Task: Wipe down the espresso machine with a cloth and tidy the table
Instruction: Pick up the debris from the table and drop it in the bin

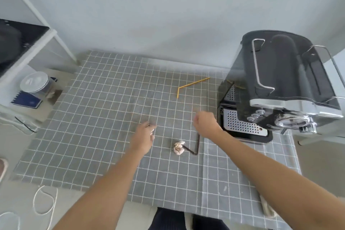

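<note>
The black and chrome espresso machine (280, 84) stands at the right of the table, its perforated drip tray (242, 126) facing me. My right hand (204, 123) is closed in a fist just left of the tray, above the upper end of a bent black straw (196, 147). A crumpled pale paper scrap (178, 148) lies against that straw. My left hand (144, 135) hovers left of the scrap with fingers curled; something small and pale shows at its fingertips, blurred. A bent yellow straw (190, 85) lies farther back.
A grey checked tablecloth (93, 117) covers the table, with a lighter checked cloth (242, 183) overlapping at the front right. On the left are a lidded clear jar (35, 82), a blue notebook (26, 100) and a white shelf frame (37, 43). White cord (44, 200) lies front left.
</note>
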`<control>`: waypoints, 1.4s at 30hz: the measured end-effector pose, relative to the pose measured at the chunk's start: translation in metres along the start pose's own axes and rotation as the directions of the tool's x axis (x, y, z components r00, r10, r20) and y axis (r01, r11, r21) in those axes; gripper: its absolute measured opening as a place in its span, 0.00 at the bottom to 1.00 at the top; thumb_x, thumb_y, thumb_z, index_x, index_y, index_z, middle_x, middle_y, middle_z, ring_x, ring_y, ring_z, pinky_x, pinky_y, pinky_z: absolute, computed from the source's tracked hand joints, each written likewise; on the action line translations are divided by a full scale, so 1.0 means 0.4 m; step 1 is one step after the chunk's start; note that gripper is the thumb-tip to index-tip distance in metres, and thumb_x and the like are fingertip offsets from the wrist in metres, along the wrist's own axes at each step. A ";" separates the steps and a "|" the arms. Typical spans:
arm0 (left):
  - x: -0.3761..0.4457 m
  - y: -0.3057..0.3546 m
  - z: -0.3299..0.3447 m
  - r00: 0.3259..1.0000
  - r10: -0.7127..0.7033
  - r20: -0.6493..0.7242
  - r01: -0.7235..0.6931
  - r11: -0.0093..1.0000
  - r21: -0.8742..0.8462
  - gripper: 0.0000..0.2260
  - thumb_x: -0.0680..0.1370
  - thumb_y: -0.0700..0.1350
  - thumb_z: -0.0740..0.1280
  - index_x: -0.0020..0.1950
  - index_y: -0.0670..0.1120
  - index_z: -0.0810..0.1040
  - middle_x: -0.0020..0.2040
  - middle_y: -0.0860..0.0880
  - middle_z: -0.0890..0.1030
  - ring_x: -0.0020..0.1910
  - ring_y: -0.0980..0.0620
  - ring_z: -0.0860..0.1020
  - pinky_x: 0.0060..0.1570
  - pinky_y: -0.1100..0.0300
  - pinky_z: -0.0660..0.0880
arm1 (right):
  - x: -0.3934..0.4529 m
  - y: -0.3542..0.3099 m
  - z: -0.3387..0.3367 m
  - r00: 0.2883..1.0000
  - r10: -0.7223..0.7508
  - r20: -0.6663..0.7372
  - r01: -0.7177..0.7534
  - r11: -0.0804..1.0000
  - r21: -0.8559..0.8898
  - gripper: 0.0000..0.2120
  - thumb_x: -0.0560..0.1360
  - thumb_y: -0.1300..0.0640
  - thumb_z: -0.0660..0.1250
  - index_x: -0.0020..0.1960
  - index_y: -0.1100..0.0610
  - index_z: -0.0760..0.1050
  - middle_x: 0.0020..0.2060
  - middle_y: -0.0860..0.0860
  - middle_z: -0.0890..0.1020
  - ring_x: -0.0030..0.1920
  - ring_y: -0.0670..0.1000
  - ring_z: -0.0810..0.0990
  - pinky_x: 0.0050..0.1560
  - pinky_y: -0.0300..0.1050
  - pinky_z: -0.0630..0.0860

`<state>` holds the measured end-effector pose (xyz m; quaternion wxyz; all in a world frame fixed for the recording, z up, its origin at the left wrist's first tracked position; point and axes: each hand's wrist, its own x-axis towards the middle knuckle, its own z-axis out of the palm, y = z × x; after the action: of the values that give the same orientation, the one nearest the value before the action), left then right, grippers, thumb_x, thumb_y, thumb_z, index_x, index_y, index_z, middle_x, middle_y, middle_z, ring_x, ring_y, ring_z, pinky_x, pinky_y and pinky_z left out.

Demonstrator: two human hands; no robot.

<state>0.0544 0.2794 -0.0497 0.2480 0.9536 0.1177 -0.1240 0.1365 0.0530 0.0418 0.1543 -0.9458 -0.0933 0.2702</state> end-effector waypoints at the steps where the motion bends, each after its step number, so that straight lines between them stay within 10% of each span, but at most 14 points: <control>1: -0.004 -0.009 0.011 0.999 0.033 -0.037 -0.032 0.999 0.003 0.17 0.76 0.35 0.64 0.63 0.46 0.77 0.67 0.46 0.73 0.65 0.46 0.72 0.61 0.50 0.73 | 0.010 0.021 0.028 0.998 0.055 0.015 -0.055 0.998 -0.030 0.13 0.78 0.65 0.57 0.38 0.61 0.75 0.45 0.58 0.82 0.41 0.56 0.78 0.44 0.45 0.79; 8: -0.060 0.038 0.049 0.952 0.260 -0.164 -0.275 0.958 -0.076 0.16 0.73 0.28 0.63 0.58 0.40 0.78 0.53 0.45 0.76 0.47 0.51 0.76 0.49 0.62 0.74 | 0.040 0.101 0.157 0.944 0.325 0.054 -0.329 0.938 0.113 0.18 0.79 0.49 0.64 0.35 0.59 0.68 0.27 0.52 0.74 0.28 0.49 0.75 0.26 0.38 0.68; 14: -0.095 0.128 0.129 0.918 0.392 0.065 -0.391 0.920 -0.021 0.26 0.77 0.63 0.55 0.68 0.49 0.68 0.58 0.47 0.71 0.50 0.54 0.75 0.51 0.61 0.77 | 0.063 0.090 0.170 0.947 0.317 0.046 -0.320 0.941 0.112 0.10 0.79 0.56 0.63 0.49 0.63 0.75 0.42 0.58 0.81 0.39 0.56 0.77 0.37 0.44 0.74; 19: -0.105 0.119 0.174 0.919 0.392 -0.035 -0.389 0.919 0.061 0.10 0.78 0.52 0.63 0.55 0.47 0.73 0.54 0.49 0.75 0.48 0.54 0.76 0.48 0.60 0.78 | 0.119 0.060 0.116 0.970 0.241 -0.027 -0.237 0.967 0.091 0.12 0.80 0.62 0.55 0.58 0.66 0.73 0.51 0.62 0.79 0.51 0.63 0.80 0.48 0.51 0.78; 26: -0.121 0.096 0.133 0.960 0.198 -0.198 -0.247 0.932 -0.264 0.02 0.79 0.46 0.63 0.49 0.48 0.73 0.44 0.56 0.73 0.37 0.60 0.71 0.37 0.75 0.65 | 0.354 -0.023 0.018 0.965 0.110 -0.236 -0.100 0.994 0.054 0.13 0.80 0.66 0.56 0.64 0.62 0.67 0.54 0.63 0.76 0.49 0.62 0.77 0.40 0.51 0.72; 33: -0.102 0.064 0.055 0.960 -0.017 -0.280 -0.136 0.845 -0.517 0.06 0.81 0.47 0.61 0.48 0.48 0.75 0.31 0.52 0.76 0.26 0.54 0.70 0.27 0.65 0.68 | 0.488 -0.030 0.026 0.964 0.034 -0.264 -0.057 0.995 -0.082 0.17 0.74 0.72 0.61 0.60 0.59 0.73 0.60 0.62 0.66 0.57 0.62 0.70 0.51 0.54 0.76; 39: -0.082 0.045 0.022 0.968 -0.173 -0.184 0.011 0.757 -0.654 0.06 0.80 0.47 0.61 0.52 0.50 0.77 0.36 0.49 0.81 0.33 0.52 0.80 0.32 0.63 0.75 | 0.417 -0.051 0.057 0.932 -0.176 -0.317 0.121 0.975 -0.187 0.08 0.80 0.61 0.60 0.58 0.62 0.71 0.54 0.59 0.75 0.55 0.60 0.71 0.52 0.53 0.71; 42: -0.071 0.055 -0.011 0.958 -0.261 -0.117 0.075 0.626 -0.776 0.07 0.80 0.47 0.62 0.53 0.50 0.78 0.41 0.50 0.82 0.41 0.55 0.83 0.34 0.63 0.78 | 0.320 -0.104 0.065 0.956 -0.122 -0.266 0.155 0.982 0.104 0.05 0.83 0.57 0.51 0.56 0.57 0.63 0.44 0.58 0.79 0.41 0.60 0.76 0.42 0.59 0.75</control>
<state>0.0349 0.2582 -0.0277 0.5999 0.7512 0.2745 0.0201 0.2255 0.1316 -0.0265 0.2421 -0.9526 -0.1215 0.1387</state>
